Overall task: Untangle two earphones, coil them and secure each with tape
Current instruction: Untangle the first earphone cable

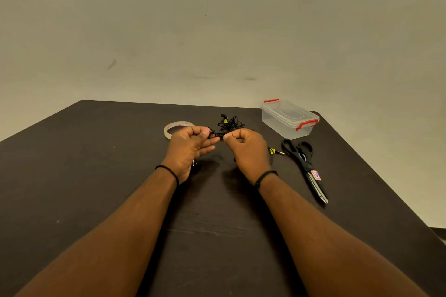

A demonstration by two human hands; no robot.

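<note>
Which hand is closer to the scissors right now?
Right. The right hand holds earphone cable just left of the scissors, with bare table between them. The left hand is farther left, beyond the right hand, near the tape roll.

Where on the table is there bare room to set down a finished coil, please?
Bare table lies left of the tape roll and left hand, and near the forearms. It is crowded around the earphone tangle, right hand, scissors and plastic box.
</note>
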